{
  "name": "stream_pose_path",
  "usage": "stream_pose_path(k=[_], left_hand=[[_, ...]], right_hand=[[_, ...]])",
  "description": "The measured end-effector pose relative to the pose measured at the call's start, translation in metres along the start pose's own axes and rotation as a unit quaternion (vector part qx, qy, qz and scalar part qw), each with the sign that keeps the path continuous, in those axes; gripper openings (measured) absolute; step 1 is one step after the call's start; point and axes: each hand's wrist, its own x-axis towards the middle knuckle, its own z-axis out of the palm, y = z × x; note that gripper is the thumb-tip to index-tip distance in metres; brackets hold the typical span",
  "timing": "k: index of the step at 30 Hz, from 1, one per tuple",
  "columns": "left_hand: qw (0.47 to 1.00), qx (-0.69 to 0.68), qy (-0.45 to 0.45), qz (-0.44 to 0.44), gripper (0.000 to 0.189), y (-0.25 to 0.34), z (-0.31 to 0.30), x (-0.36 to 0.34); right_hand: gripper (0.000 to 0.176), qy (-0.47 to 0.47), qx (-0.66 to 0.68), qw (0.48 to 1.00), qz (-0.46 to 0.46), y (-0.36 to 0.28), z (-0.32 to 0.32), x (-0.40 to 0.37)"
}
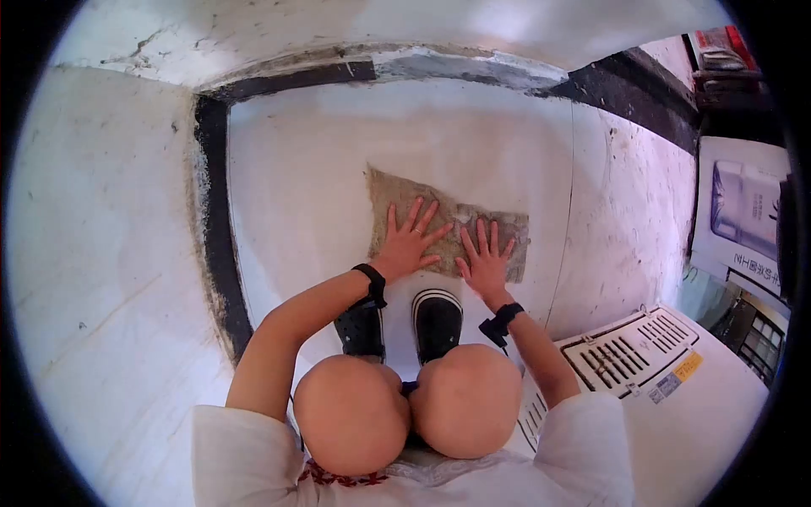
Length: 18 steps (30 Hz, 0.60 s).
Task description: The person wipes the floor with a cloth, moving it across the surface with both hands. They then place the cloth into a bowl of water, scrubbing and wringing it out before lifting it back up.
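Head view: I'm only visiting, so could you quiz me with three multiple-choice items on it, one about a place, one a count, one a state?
1. Where does the brownish cloth lie?
A. In a bucket
B. On the white floor, ahead of the black shoes
C. On a chair

2. How many hands touch the cloth?
A. None
B. One
C. Two

3. How are the hands set?
A. Clenched in fists
B. Pinching a corner up
C. Flat, fingers spread

Answers:
1 B: the cloth lies spread on the floor just beyond the shoe tips.
2 C: the left hand and the right hand both rest on it.
3 C: both palms lie flat with the fingers apart.
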Motion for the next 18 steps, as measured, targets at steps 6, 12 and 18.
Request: stream_pose_path(k=[6,12,18], left_hand=[[1.000,-0.004,0.000,0.010,0.078,-0.008,-0.005,0.017],[0.998,0.017,0.048,-0.024,0.077,-0.022,-0.025,0.141],[0.997,0.022,0.059,-0.037,0.076,-0.012,-0.032,0.250]], right_hand=[[0.063,0.058,0.026,0.998,0.003,0.017,-0.001,0.024],[0.062,0.101,-0.012,0.995,-0.009,0.104,-0.037,0.141],[0.059,0.123,-0.022,0.992,-0.031,0.195,-0.066,0.205]])
